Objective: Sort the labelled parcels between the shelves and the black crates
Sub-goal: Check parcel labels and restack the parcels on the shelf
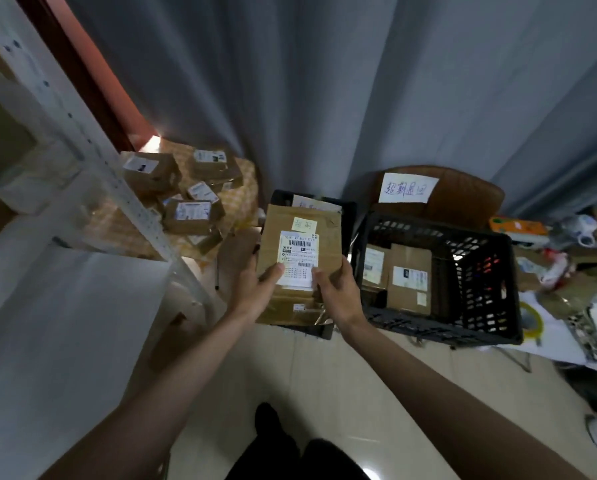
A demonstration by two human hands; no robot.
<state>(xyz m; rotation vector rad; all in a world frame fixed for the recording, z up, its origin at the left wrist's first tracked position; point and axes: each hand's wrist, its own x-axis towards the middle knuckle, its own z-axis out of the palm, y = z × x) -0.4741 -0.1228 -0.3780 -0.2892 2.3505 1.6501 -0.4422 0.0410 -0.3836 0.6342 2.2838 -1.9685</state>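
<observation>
While left hand point(259, 284) and right hand point(337, 289) grip the labelled parcel point(299, 261) mid-frame, label check seems underway; next, choose a black crate point(439, 275).

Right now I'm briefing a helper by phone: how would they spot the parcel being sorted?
Between the white shelf and the black crate, the brown cardboard parcel sits in both hands. Only it carries a yellow sticky note above its white label.

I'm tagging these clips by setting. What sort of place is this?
Probably a small parcel pickup or sorting room: labelled cardboard parcels piled by a metal shelf, a black crate with more inside, and both hands holding a parcel.
</observation>
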